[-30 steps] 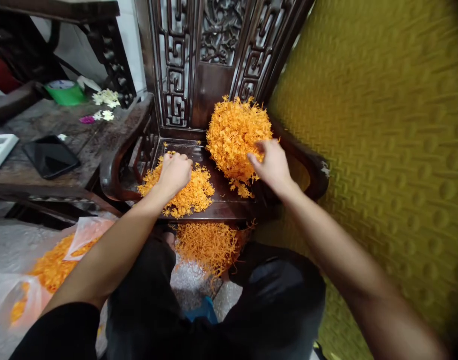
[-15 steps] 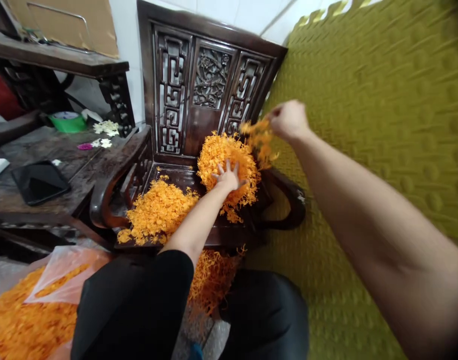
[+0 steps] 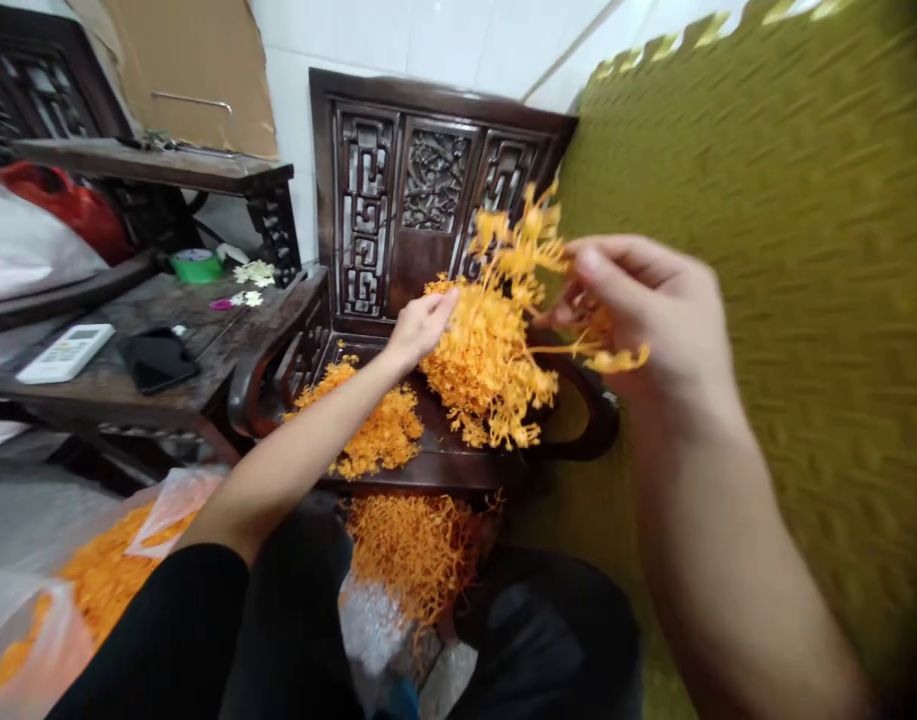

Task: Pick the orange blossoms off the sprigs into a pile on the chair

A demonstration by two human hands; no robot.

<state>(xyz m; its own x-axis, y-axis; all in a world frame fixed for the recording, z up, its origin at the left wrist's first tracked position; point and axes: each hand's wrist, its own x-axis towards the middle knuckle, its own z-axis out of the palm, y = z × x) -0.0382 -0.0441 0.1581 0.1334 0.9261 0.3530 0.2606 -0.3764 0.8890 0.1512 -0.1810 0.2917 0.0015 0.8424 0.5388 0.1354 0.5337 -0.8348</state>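
My right hand (image 3: 653, 310), raised close to the camera, is closed around a sprig of orange flowers (image 3: 529, 240); its stems spread out past the fingers. Beyond it, a large heap of orange flowers (image 3: 477, 370) rests on the dark carved wooden chair (image 3: 428, 270). My left hand (image 3: 420, 328) is at the left side of that heap with thumb and fingers drawn together; what they pinch, if anything, is hidden. On the chair seat, a second, lower pile of loose orange blossoms (image 3: 383, 430) lies partly behind my left forearm.
Below the seat, between my knees, is a mass of thin orange stems (image 3: 413, 550). A plastic bag (image 3: 173, 500) of orange petals stands at lower left. The side table (image 3: 210, 350) holds a phone (image 3: 158, 360), a white device (image 3: 66, 352) and green tape (image 3: 197, 265). A yellow-green foam mat (image 3: 765, 250) stands at right.
My right hand has come nearer the camera with orange flowers in it. My left hand has gone from spread on the heap to its left side, fingers drawn together. The view has shifted left.
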